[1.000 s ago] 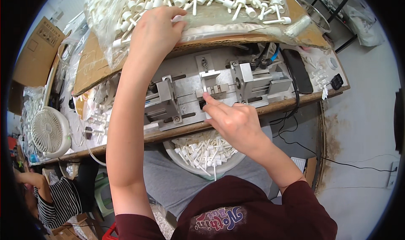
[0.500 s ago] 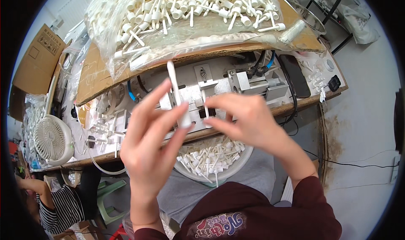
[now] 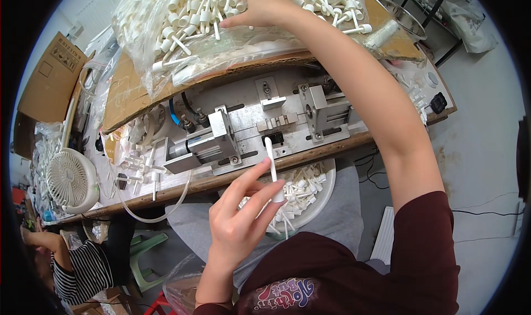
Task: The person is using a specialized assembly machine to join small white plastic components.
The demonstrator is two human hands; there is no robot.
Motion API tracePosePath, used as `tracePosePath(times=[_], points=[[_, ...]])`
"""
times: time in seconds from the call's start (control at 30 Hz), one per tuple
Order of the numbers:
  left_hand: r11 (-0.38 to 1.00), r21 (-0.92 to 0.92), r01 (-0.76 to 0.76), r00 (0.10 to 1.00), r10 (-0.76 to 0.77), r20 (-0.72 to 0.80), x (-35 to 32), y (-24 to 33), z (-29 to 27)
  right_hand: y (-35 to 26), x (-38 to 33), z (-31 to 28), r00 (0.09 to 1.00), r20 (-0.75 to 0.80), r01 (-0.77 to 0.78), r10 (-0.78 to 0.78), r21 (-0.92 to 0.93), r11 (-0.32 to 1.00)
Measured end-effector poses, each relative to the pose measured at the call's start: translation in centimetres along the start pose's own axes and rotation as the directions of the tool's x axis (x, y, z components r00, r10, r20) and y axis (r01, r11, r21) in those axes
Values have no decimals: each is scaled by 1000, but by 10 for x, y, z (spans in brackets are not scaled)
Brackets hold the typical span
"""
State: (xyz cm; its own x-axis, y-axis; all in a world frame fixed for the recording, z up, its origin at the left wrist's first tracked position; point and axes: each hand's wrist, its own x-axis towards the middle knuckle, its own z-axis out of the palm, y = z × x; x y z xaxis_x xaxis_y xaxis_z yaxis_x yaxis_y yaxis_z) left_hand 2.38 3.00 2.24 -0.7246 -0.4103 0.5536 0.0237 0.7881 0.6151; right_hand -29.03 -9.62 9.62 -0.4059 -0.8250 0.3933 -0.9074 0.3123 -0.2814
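Observation:
My left hand (image 3: 238,221) pinches a white plastic capped stick (image 3: 273,171) by its cap end, with the thin rod pointing up toward the metal jig (image 3: 276,121). It is held above a white basket (image 3: 330,199) of similar pieces. At the far side, my right hand (image 3: 263,6) reaches over a large heap of white capped sticks (image 3: 193,19) in clear plastic. Its thumb and fingers are spread among the pieces, and some fingertips are cut off by the picture's edge. No piece sits in the jig's centre block.
Cardboard (image 3: 133,102) under the heap overhangs the jig. Loose white pieces (image 3: 141,171) and a white fan (image 3: 72,179) stand at the left of the bench. A clear hose (image 3: 160,220) loops over the front edge. Another person (image 3: 91,265) sits at lower left.
My right hand has left the jig and stretched out to the heap. The white stick beside its fingers there is gone. My left hand has come lower and rightward, holding a capped stick.

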Motion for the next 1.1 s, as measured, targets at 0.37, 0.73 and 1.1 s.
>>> tracePosePath(times=[0.37, 0.73, 1.1], points=[[997, -38, 61, 997, -59, 52, -4, -10, 14, -8, 1, -13, 983, 161, -89, 83, 28, 996], [999, 27, 29, 999, -29, 15, 8, -19, 22, 21, -16, -11, 974, 133, 172, -183, 92, 981], [966, 255, -26, 998, 42, -55, 17, -30, 44, 44, -34, -31, 827, 142, 502, -544, 250, 828]])
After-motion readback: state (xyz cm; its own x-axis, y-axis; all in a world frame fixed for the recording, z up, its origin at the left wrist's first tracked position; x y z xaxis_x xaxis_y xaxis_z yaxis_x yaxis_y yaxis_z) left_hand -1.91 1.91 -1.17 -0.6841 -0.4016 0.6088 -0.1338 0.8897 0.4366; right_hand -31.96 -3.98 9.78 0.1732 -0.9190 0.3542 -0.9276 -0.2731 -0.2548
